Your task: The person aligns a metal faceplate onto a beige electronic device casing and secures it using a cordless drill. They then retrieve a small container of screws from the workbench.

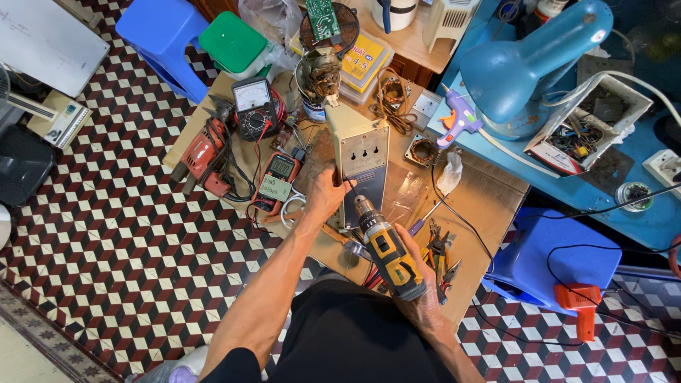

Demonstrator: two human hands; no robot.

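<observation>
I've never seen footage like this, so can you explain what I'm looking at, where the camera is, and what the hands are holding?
The single picture comes from a camera worn on a person's head, looking down at their own two bare hands over a cluttered wooden work table. The right hand grips a yellow and black cordless drill, its tip pointing at a cream metal appliance casing. The left hand steadies that casing's edge. Around them lie an orange digital multimeter, a black dial meter, a red power drill, some pliers and a blue glue gun.
</observation>
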